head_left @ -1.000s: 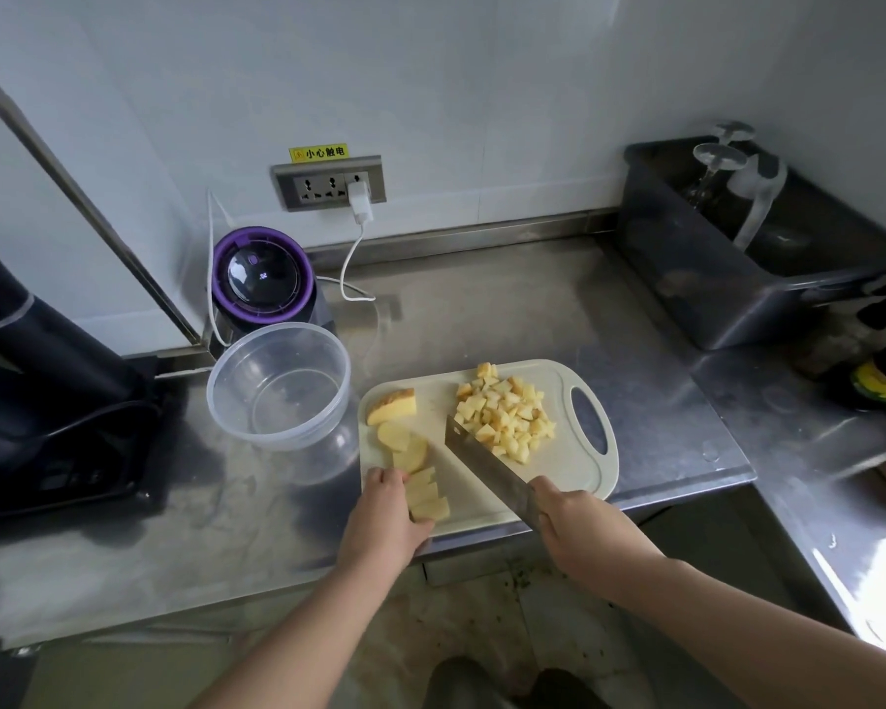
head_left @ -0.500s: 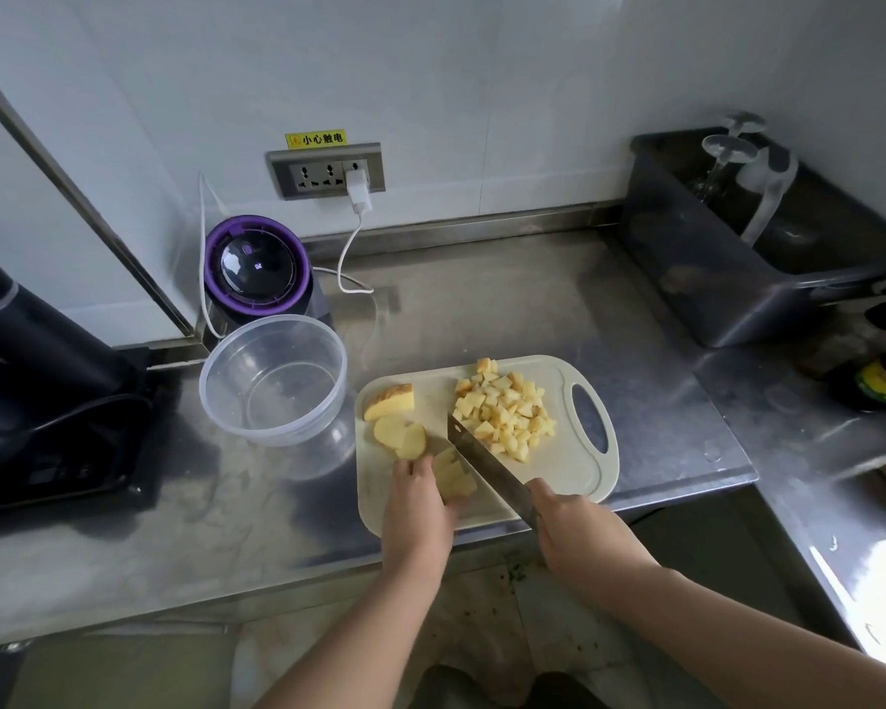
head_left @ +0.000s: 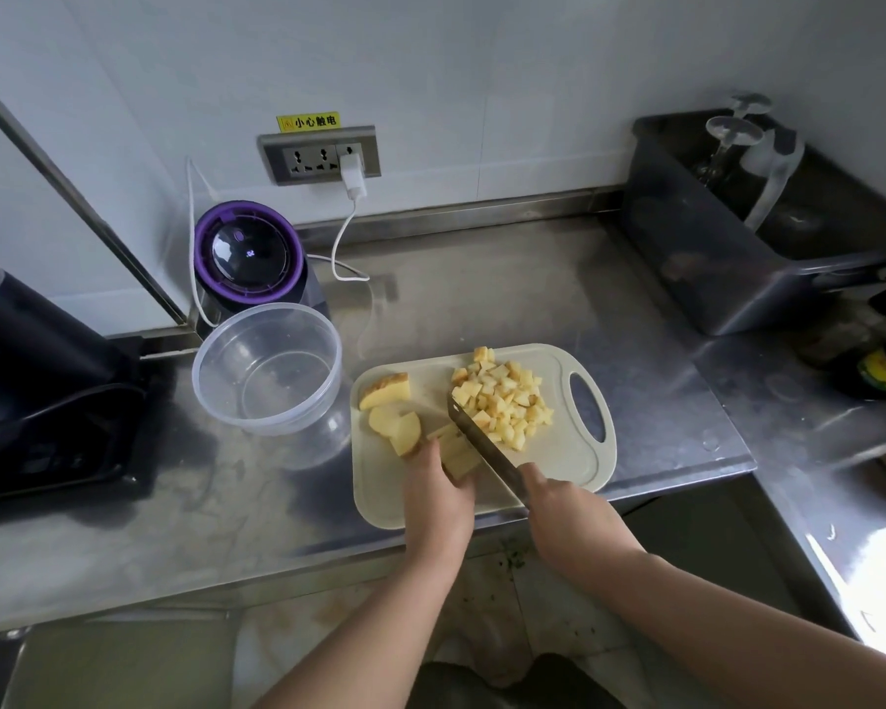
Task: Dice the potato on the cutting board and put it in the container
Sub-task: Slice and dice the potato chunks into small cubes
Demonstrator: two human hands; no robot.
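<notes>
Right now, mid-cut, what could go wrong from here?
1. The left hand holds the strips right beside the knife gripped by the right hand; a slip could nick the fingers.
2. The dice lie against the blade's far side, so a chop may scatter some off the board.
3. The board sits near the counter's front edge and might slide on the steel.

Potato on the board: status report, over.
Left hand holds potato strips. Right hand grips knife. Diced pile on board, container empty. Nothing in the way.
</notes>
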